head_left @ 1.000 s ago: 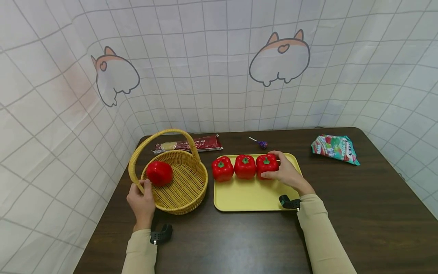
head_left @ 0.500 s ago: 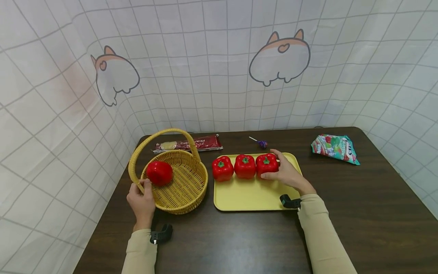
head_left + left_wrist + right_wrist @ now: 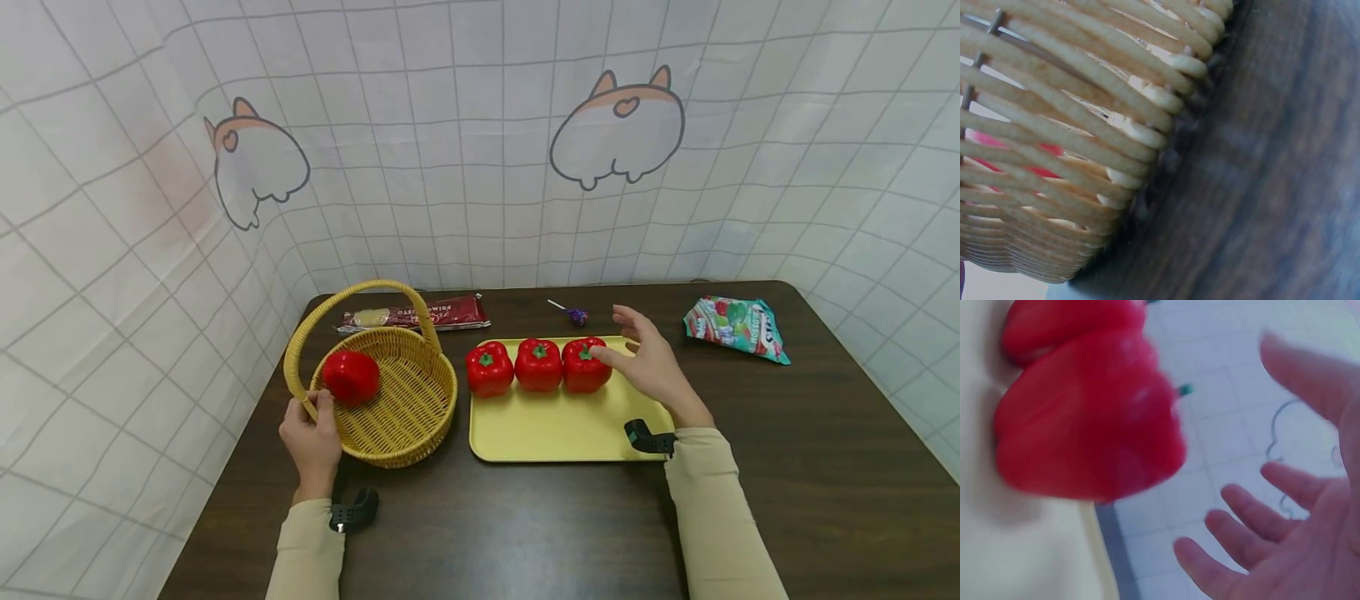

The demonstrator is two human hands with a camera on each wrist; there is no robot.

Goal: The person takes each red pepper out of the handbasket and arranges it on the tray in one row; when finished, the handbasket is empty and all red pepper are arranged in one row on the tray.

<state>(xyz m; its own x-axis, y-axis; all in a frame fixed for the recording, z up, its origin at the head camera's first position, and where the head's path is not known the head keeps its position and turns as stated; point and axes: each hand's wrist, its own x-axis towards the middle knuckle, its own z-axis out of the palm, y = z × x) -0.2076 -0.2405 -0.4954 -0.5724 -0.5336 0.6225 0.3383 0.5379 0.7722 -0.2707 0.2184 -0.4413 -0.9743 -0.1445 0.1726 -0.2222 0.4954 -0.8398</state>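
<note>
Three red bell peppers stand in a row along the back of a yellow tray [image 3: 555, 433]: the left pepper [image 3: 489, 371], the middle pepper [image 3: 537, 367] and the right pepper [image 3: 583, 371]. My right hand [image 3: 652, 367] hovers above the tray's right side, its fingers spread; the right wrist view shows a gap between it and the nearest pepper [image 3: 1091, 425]. At the left, my left hand [image 3: 311, 442] grips the yellow wicker basket [image 3: 405, 408] where its handle meets the rim. One red pepper [image 3: 350, 377] lies on its side inside. The left wrist view shows only the basket's woven wall [image 3: 1085, 125].
Behind the basket lies a long dark-red snack packet [image 3: 450, 313]. A purple lollipop [image 3: 577, 317] is behind the tray. The teal candy bag [image 3: 735, 327] sits at the back right. A white grid-patterned cloth [image 3: 465, 150] rises behind the dark table [image 3: 495, 533].
My right hand has let go of the right pepper and moved up and to the right, its fingers spreading. The pepper stays on the tray. My left hand holds the basket as before.
</note>
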